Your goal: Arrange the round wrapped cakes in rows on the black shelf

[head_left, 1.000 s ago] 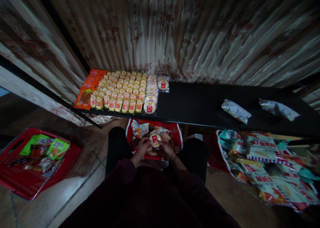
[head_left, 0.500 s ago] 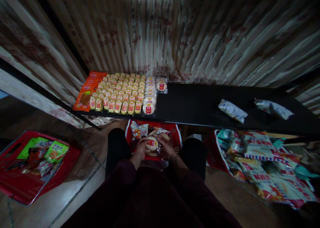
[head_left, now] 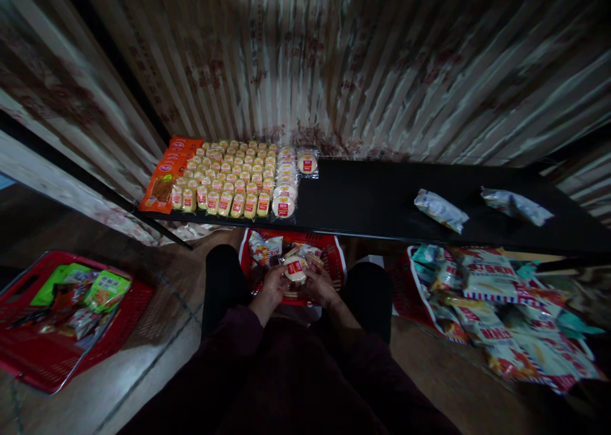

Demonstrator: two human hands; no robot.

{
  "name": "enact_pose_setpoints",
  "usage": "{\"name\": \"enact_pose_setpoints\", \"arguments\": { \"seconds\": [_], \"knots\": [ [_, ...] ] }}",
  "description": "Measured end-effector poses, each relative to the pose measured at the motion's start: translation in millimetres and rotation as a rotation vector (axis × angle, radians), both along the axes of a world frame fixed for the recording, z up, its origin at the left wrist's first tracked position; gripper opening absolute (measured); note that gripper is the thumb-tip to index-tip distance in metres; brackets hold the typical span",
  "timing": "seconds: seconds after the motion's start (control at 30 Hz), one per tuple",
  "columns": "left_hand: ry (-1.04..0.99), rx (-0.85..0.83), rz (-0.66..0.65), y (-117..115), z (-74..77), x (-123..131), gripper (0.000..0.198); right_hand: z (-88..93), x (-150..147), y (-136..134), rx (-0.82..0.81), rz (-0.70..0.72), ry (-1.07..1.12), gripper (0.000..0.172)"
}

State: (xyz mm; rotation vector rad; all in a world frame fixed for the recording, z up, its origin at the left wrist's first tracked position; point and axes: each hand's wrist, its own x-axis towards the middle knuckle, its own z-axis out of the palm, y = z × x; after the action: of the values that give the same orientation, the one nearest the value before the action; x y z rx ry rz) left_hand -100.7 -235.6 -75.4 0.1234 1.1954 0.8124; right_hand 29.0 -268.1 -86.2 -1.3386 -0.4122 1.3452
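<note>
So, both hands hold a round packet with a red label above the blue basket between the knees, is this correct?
Not quite: the basket is red, not blue, as the head view shows. The rest stands: the left hand and the right hand hold the round packet with a red label above it, between the knees.

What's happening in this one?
A person sits or crouches before a low black shelf. The left hand and right hand together grip a round wrapped snack above a red basket of packets between the knees. The shelf's left end carries neat rows of small yellow packs and a column of round packs.
</note>
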Motion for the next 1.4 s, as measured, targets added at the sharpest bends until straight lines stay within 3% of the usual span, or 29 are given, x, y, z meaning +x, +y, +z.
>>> {"name": "enact_pose_setpoints", "arguments": {
  "seconds": [0.07, 0.17, 0.27, 0.4, 0.57, 0.97, 1.4],
  "knots": [
    [-0.011, 0.022, -0.042, -1, 4.6, -2, 0.036, -0.3, 3, 3, 0.001, -0.036, 0.024, 0.057],
    [-0.032, 0.079, -0.216, -3, 10.7, -6, 0.053, 0.0, 6, 5, -0.001, -0.046, 0.039, 0.055],
    [-0.032, 0.102, -0.320, -6, 13.2, -9, 0.053, 0.6, 6, 4, -0.002, -0.050, 0.028, 0.051],
    [-0.010, 0.101, -0.238, -8, 11.1, -7, 0.040, 1.3, 3, 1, -0.010, -0.033, 0.038, 0.044],
    [-0.067, 0.123, -0.133, -7, 9.7, -6, 0.039, 2.5, 2, -3, -0.014, 0.067, 0.120, 0.044],
    [-0.001, 0.160, -0.107, -4, 14.1, -10, 0.030, 7.4, 3, -4, -0.048, 0.081, 0.102, 0.053],
    [0.102, 0.256, -0.093, -2, 43.2, 2, 0.033, 50.1, 5, -4, 0.023, -0.040, 0.226, 0.038]
  ]
}}
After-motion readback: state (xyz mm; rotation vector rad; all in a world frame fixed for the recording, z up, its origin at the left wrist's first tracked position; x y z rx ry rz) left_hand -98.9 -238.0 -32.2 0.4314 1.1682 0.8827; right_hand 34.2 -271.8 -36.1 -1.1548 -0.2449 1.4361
